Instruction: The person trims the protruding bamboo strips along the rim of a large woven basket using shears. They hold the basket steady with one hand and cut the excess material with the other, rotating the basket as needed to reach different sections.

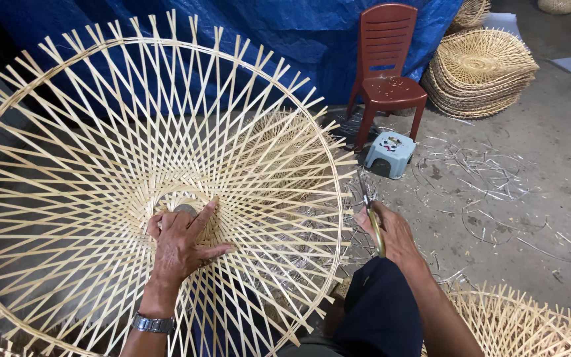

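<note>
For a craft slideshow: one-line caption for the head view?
Left hand pressed on a round bamboo lattice frame; right hand grips a cutting tool beside it.

The woven frame (147, 185) runs off the picture at the left and bottom, so I can't see its whole rim. My left hand (180, 241) covers part of its centre ring, and my fingertips slip behind the strips. In my right hand (394, 235) the tool (373, 221) shows only a handle and thin blurred tips; I can't tell what kind it is. Another frame (530, 327) is cut off at the floor's near right corner.
</note>
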